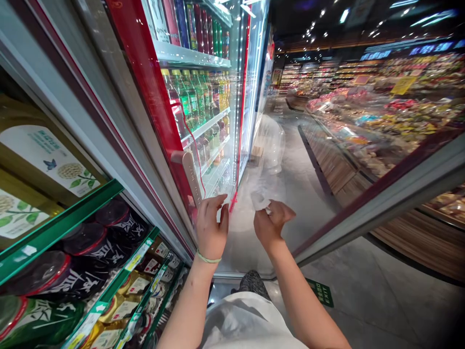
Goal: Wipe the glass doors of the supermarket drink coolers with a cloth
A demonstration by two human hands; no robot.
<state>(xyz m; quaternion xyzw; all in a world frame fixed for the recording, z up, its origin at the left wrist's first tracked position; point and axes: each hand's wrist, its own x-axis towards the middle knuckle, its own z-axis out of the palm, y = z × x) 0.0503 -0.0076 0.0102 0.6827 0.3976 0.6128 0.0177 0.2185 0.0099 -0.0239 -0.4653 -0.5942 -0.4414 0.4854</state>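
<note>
My left hand [211, 226], with a pale green band at the wrist, is held up in front of an open glass cooler door [276, 145], fingers curled and pinched near the door's lower inner edge. My right hand [271, 224] is closed on a small crumpled white cloth or tissue [260, 200] pressed against the glass. A beige door handle [192, 177] stands just left of my left hand. What my left fingers pinch is too small to make out.
Open cooler shelves [72, 271] at left hold dark, green and gold bottles behind green rails. The neighbouring cooler [203, 97] shows rows of green and yellow drinks. Through the glass, a supermarket aisle and produce displays [381, 116] lie at right. Grey floor below.
</note>
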